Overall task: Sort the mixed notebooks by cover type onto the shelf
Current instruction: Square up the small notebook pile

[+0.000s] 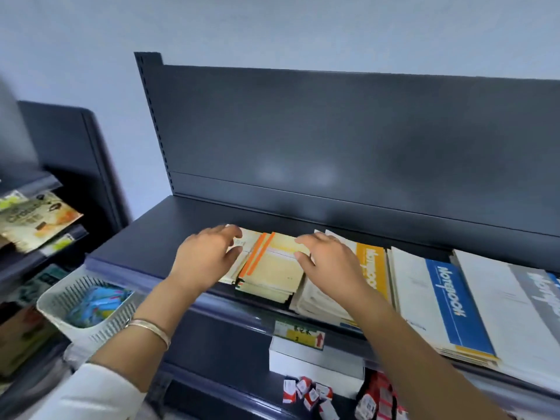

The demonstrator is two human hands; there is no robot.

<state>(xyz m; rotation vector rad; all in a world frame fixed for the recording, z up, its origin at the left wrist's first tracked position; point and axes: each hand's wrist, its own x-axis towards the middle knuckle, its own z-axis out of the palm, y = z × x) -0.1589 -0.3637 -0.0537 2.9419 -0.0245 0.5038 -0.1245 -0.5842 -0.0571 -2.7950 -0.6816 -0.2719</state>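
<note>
- While left hand (206,256) and right hand (330,259) flank the cream stack (272,268) on the shelf (181,219), fingers loose, gripping nothing, its skewed top books could slide.
- Stack sits at the shelf's front; a nudge could tip it off.

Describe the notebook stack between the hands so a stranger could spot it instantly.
On the dark shelf, left of the big white notebooks with coloured bands, a stack sits between the left hand and right hand. It is smaller and cream-yellow, and only it has two orange stripes.
</note>
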